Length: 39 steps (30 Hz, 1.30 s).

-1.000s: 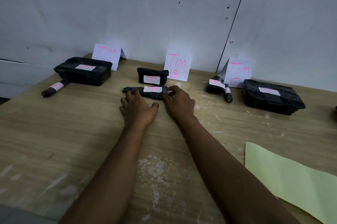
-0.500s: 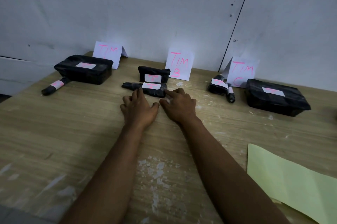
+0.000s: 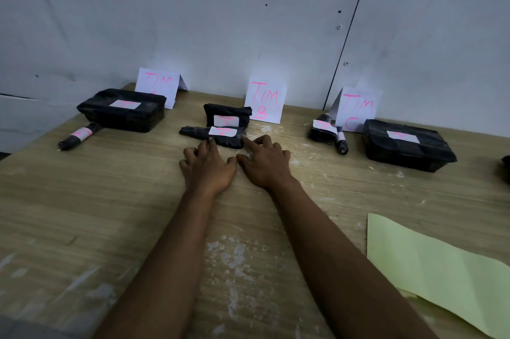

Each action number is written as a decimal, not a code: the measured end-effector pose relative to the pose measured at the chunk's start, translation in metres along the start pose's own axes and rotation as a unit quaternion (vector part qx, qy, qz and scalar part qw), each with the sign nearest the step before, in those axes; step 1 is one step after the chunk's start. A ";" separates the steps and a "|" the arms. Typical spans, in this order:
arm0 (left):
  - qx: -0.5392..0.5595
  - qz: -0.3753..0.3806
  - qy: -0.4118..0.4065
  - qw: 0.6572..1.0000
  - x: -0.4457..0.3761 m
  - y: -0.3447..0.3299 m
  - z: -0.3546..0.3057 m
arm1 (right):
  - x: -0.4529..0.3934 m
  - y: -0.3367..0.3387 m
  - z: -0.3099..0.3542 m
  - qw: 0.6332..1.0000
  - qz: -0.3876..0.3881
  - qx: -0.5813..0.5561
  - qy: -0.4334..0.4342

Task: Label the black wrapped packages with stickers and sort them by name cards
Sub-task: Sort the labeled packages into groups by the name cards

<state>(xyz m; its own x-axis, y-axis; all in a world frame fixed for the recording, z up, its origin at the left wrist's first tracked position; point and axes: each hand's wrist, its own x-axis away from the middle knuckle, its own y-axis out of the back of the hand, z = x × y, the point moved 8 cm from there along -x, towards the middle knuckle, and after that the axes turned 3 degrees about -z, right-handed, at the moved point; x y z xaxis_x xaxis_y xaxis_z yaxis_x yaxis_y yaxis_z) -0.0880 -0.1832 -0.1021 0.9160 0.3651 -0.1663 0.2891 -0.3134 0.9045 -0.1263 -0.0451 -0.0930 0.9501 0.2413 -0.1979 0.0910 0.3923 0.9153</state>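
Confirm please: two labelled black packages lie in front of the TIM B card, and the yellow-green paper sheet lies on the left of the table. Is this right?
Not quite. The head view shows the yellow-green paper sheet on the right of the table, not the left. Two labelled black packages do lie before the TIM B card.

Left hand, right hand flat on table; fingertips touching flat package.

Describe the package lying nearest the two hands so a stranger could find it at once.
Find the middle name card, marked TIM B, at the back of the table. Two black packages lie before it. Yours is the flat long package nearer the hands, lying low with a white sticker, whereas the package behind stands taller.
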 end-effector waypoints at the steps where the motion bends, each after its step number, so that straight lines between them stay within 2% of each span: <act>1: 0.005 -0.002 0.003 1.000 0.000 0.001 0.000 | 0.000 0.000 0.000 1.000 -0.002 -0.005 0.001; 8: 0.085 -0.053 0.041 0.994 0.004 0.013 0.003 | 0.018 0.006 -0.005 0.998 -0.011 -0.066 -0.009; 11: 0.180 -0.079 -0.025 0.980 0.013 0.021 -0.014 | 0.036 0.013 -0.008 0.993 -0.025 -0.115 0.009; 14: 0.230 -0.062 -0.101 0.966 0.029 0.022 -0.035 | 0.056 0.024 -0.011 0.987 -0.014 -0.159 0.003; 18: 0.178 0.002 -0.138 0.974 0.048 0.006 -0.059 | 0.080 0.042 -0.020 0.976 0.016 -0.215 -0.037; 21: 0.107 0.037 -0.166 0.980 0.067 -0.004 -0.080 | 0.107 0.071 -0.037 0.961 -0.029 -0.269 -0.051; 29: 0.114 0.087 -0.249 0.958 0.115 -0.023 -0.143 | 0.168 0.149 -0.112 0.956 -0.187 -0.216 -0.069; 36: 0.172 0.125 -0.259 0.942 0.156 -0.035 -0.209 | 0.227 0.168 -0.181 0.969 -0.182 -0.109 -0.126; 39: 0.211 0.113 -0.326 0.915 0.182 -0.032 -0.249 | 0.263 0.181 -0.212 0.961 -0.200 -0.107 -0.160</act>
<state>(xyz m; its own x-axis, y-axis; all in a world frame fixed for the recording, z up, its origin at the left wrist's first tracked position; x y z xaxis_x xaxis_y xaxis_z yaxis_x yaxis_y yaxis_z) 0.0005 0.1113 -0.0639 0.8969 -0.3079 -0.3174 0.0277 -0.6772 0.7353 0.0769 0.2778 -0.0544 0.8982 -0.2382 -0.3695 0.4368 0.5789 0.6886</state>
